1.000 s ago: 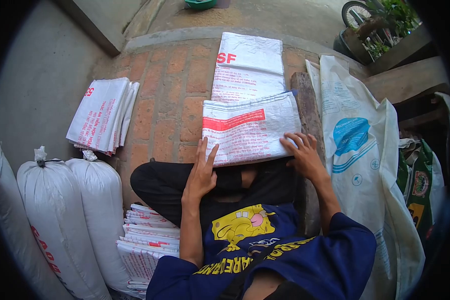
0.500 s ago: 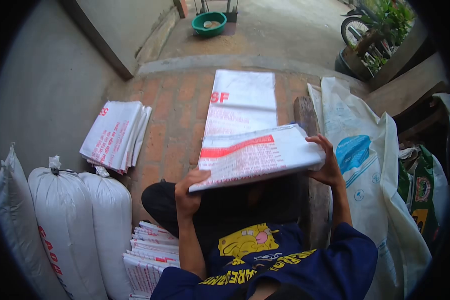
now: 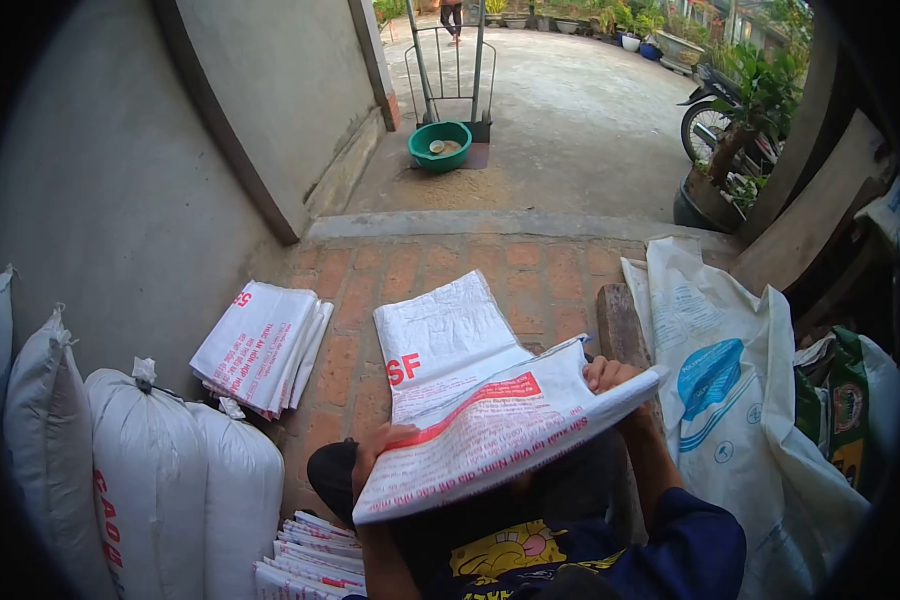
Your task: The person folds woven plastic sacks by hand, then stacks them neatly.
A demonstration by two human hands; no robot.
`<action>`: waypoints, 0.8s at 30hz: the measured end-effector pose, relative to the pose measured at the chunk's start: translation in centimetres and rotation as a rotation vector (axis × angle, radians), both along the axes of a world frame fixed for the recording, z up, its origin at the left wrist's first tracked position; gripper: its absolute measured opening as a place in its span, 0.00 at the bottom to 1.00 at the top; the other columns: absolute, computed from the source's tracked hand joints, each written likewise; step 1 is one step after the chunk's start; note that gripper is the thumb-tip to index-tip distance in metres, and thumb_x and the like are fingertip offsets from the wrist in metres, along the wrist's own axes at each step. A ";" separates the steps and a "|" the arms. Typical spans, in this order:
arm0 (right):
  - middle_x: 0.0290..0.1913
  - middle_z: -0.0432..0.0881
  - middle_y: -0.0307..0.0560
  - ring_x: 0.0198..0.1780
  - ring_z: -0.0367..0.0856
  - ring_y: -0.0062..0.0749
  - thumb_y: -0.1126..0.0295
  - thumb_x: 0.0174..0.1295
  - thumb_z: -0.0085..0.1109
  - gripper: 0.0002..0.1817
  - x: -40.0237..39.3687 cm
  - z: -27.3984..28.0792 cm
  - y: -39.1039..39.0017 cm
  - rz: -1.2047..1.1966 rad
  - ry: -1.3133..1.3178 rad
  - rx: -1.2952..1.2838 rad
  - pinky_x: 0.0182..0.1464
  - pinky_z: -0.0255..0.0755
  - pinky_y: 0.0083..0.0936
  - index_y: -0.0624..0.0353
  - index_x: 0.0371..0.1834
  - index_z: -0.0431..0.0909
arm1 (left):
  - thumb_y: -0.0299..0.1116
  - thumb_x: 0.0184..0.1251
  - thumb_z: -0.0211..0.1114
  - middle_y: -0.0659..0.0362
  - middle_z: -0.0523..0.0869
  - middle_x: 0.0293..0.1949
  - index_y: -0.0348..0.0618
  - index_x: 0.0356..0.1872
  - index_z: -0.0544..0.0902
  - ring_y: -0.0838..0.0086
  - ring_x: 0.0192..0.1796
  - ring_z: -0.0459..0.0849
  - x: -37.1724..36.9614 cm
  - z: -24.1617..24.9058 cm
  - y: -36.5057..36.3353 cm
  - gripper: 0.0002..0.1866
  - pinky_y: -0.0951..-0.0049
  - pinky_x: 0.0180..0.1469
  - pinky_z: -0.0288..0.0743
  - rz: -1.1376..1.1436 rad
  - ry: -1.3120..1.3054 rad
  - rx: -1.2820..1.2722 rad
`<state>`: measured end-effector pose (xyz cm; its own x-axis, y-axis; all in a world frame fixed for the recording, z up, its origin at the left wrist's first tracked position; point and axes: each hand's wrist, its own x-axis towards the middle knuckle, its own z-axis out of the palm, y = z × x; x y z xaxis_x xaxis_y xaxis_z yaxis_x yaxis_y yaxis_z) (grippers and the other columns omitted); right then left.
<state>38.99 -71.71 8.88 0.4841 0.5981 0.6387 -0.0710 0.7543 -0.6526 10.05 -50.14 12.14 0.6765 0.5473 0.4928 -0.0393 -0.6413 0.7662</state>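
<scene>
A white woven sack with red print lies partly folded across my lap, its far half stretching out over the brick floor. My left hand grips the left edge of its near part. On the right side, my right hand has its fingers curled over the sack's upper edge, where the material is bent into a rounded fold. Left of it is a pile of folded white sacks. Another stack of folded sacks sits by my left leg.
Full tied white sacks stand along the left wall. A wooden beam and a large pale plastic sheet lie on the right. Beyond the step are a green basin, a hand truck, a motorbike and a distant person.
My view has tilted up, showing more of the yard. The near part of the sack now slants and has opened out, and my right hand has shifted onto its upper edge.
</scene>
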 end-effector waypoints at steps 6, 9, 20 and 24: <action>0.40 0.80 0.45 0.48 0.75 0.37 0.52 0.55 0.70 0.21 0.8 2.0 -1.2 0.113 -0.184 0.003 0.57 0.65 0.35 0.57 0.40 0.80 | 0.37 0.55 0.73 0.50 0.85 0.36 0.30 0.38 0.85 0.68 0.36 0.85 -0.4 -6.6 2.0 0.18 0.72 0.43 0.77 -0.523 -0.170 -0.281; 0.59 0.75 0.50 0.61 0.74 0.38 0.61 0.50 0.75 0.37 0.8 2.3 -2.0 -0.212 -0.520 -0.676 0.67 0.63 0.34 0.61 0.63 0.69 | 0.37 0.52 0.73 0.55 0.82 0.24 0.32 0.29 0.86 0.70 0.31 0.83 -0.7 -8.5 1.3 0.15 0.69 0.42 0.77 -0.359 -0.365 -0.300; 0.52 0.81 0.50 0.56 0.77 0.34 0.65 0.62 0.63 0.21 0.6 -9.5 -5.0 -0.194 -0.153 -0.834 0.61 0.68 0.32 0.65 0.55 0.77 | 0.37 0.63 0.70 0.53 0.81 0.40 0.35 0.45 0.75 0.66 0.43 0.79 -4.7 -9.0 -0.1 0.18 0.67 0.45 0.72 0.471 0.196 0.290; 0.49 0.81 0.48 0.52 0.77 0.32 0.63 0.61 0.67 0.24 -1.8 -2.0 -1.1 0.055 -0.031 -1.156 0.57 0.70 0.31 0.66 0.55 0.75 | 0.32 0.65 0.67 0.50 0.80 0.51 0.30 0.60 0.67 0.66 0.52 0.78 -2.8 -4.1 -3.1 0.27 0.68 0.58 0.70 0.479 0.057 -0.520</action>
<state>37.24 -72.81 6.88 0.4327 0.8531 -0.2917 -0.0569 -0.2971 -0.9531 7.25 -53.28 8.01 0.3198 0.9457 0.0576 0.2050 -0.1285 0.9703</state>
